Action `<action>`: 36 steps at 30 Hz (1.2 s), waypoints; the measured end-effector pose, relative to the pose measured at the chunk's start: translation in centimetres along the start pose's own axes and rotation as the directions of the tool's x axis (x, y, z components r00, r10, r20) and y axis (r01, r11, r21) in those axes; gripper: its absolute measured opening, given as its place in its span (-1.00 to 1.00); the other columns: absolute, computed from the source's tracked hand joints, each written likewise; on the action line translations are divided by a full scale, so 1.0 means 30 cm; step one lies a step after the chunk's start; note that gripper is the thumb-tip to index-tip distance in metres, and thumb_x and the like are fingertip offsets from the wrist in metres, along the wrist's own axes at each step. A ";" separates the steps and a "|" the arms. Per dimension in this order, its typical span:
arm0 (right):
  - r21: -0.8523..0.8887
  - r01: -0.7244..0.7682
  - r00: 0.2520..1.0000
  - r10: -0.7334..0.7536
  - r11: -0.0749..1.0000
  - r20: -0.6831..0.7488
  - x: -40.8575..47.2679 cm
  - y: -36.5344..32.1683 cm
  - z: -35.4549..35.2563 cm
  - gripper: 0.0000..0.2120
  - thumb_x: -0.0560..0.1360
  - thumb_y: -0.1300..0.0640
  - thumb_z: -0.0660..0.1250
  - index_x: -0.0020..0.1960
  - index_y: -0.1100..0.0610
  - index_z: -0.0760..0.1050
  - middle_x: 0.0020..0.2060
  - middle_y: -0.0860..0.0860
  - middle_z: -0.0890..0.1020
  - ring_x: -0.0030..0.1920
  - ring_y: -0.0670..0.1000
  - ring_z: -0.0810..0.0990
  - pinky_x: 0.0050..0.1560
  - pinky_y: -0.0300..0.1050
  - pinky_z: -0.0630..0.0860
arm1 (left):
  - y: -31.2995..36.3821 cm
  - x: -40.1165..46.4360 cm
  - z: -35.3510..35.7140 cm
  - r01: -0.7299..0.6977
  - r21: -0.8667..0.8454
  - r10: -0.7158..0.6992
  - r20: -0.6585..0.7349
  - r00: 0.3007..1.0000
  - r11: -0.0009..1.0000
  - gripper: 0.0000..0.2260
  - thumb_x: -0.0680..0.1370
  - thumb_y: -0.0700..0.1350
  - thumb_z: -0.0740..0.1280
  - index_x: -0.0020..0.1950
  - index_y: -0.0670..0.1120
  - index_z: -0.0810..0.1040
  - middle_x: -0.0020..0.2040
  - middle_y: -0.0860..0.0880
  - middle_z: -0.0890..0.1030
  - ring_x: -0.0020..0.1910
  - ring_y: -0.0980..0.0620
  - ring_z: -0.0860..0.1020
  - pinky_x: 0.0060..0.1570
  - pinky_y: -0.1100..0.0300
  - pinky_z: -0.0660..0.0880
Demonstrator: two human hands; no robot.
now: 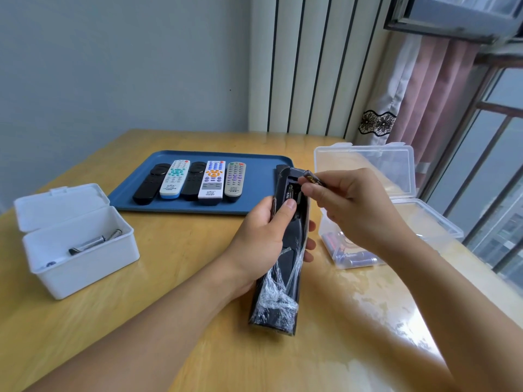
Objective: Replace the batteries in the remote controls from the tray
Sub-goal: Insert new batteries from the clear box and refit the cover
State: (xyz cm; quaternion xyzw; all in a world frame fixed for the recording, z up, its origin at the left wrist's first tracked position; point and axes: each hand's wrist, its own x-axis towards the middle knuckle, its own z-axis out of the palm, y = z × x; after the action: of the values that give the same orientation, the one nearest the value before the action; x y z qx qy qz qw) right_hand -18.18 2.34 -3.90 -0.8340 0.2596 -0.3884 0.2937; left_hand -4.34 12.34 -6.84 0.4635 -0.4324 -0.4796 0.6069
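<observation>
Head view: my left hand clamps light, film-slick black remote; right hand pinches small battery at 12 o'clock end, grip mid-body.

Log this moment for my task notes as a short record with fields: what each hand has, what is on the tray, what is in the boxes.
left hand: grips black plastic-wrapped remote control, battery bay open, one battery seated
right hand: pinches dark cylindrical battery over the bay
blue rectangular tray: five remotes in a row
white lidded plastic box: a few batteries
clear plastic box: batteries
</observation>
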 end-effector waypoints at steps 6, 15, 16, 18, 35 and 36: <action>0.072 -0.047 0.999 0.047 0.996 0.003 -0.001 -0.017 -0.008 -0.74 0.64 0.15 0.29 0.32 0.04 0.47 -0.47 0.03 0.53 -0.50 -0.06 0.34 -0.44 -0.24 0.32 | 0.009 0.003 -0.017 0.009 0.020 -0.008 -0.018 1.000 1.000 -0.72 0.70 -0.02 0.15 0.18 -0.22 0.48 -0.12 -0.17 0.65 -0.32 -0.06 0.62 -0.37 0.11 0.57; 0.079 -0.036 0.999 0.034 0.996 0.022 -0.006 -0.020 -0.001 -0.89 0.64 0.17 0.28 0.14 0.02 0.44 -0.45 0.07 0.57 -0.49 0.04 0.36 -0.44 -0.15 0.32 | 0.011 0.007 -0.018 0.018 0.004 -0.018 -0.033 0.999 1.000 -0.74 0.70 -0.04 0.16 0.18 -0.20 0.50 -0.14 -0.18 0.64 -0.32 -0.06 0.62 -0.38 0.10 0.57; 0.077 -0.033 0.999 0.031 0.997 0.022 -0.007 -0.021 0.001 -0.89 0.64 0.17 0.28 0.14 0.02 0.44 -0.45 0.07 0.56 -0.49 0.04 0.36 -0.44 -0.16 0.31 | 0.010 0.009 -0.020 0.023 -0.004 -0.024 -0.047 0.999 1.000 -0.75 0.71 -0.05 0.16 0.19 -0.20 0.50 -0.13 -0.19 0.64 -0.33 -0.07 0.61 -0.38 0.09 0.57; 0.065 -0.026 0.999 0.024 0.998 0.027 -0.008 -0.025 0.003 -0.89 0.64 0.16 0.28 0.14 0.02 0.44 -0.45 0.06 0.56 -0.49 0.02 0.36 -0.45 -0.16 0.32 | 0.012 0.012 -0.024 0.029 -0.012 -0.030 -0.056 0.998 0.999 -0.77 0.70 -0.07 0.16 0.20 -0.19 0.50 -0.14 -0.19 0.65 -0.33 -0.07 0.61 -0.37 0.08 0.58; 0.598 -0.224 0.974 0.190 0.770 0.121 0.000 -0.034 -0.009 -0.78 0.45 0.18 0.36 0.08 0.21 0.60 -0.26 0.13 0.65 -0.37 -0.04 0.48 -0.34 -0.24 0.45 | 0.028 0.017 -0.028 -0.100 0.188 0.138 -0.201 0.970 0.977 -0.84 0.69 -0.11 0.17 0.14 -0.15 0.48 -0.20 -0.20 0.64 -0.37 -0.12 0.62 -0.36 -0.08 0.62; 0.607 -0.232 0.972 0.196 0.760 0.126 0.000 -0.037 -0.011 -0.77 0.43 0.19 0.37 0.08 0.22 0.61 -0.24 0.13 0.67 -0.36 -0.05 0.50 -0.32 -0.25 0.48 | 0.030 0.015 -0.025 -0.097 0.167 0.130 -0.198 0.972 0.981 -0.84 0.69 -0.10 0.16 0.15 -0.14 0.48 -0.20 -0.19 0.64 -0.36 -0.12 0.62 -0.35 -0.09 0.61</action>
State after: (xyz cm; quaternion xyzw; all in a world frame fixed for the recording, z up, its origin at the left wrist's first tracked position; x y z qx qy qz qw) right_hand -18.21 3.02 -2.96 -0.6669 0.2036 -0.3926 0.5997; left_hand -3.37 12.10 -6.08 0.5314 -0.4286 -0.3577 0.6371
